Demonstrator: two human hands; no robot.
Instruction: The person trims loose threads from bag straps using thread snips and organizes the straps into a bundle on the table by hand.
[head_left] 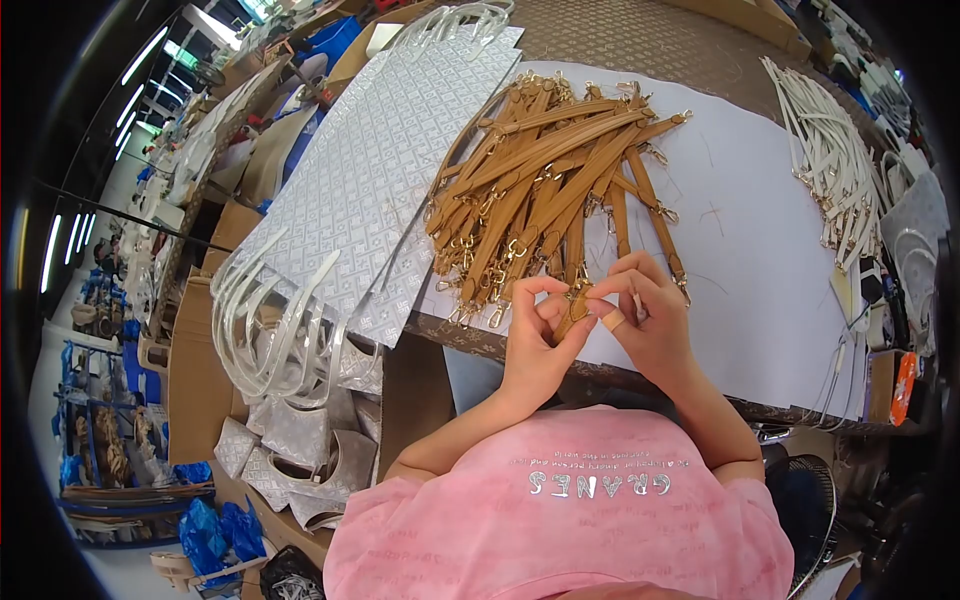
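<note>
My left hand (542, 338) pinches the end of a brown strap (572, 312) between thumb and bent fingers. On the other side of that strap end, my right hand (645, 318) is closed, thumb and forefinger meeting at the small gold hardware there. The fingertips partly hide the hardware. Just beyond my hands lies a heaped pile of brown straps (560, 160) with gold swivel clasps, on a white sheet (740, 240) spread over the table.
Silver patterned panels (340, 150) with clear handles are stacked at the left. Below them, a cardboard box (200, 350) holds silver bag pieces (300, 440). White straps (825, 150) lie at the right, near an orange object (904, 388). A fan (803, 510) stands at lower right.
</note>
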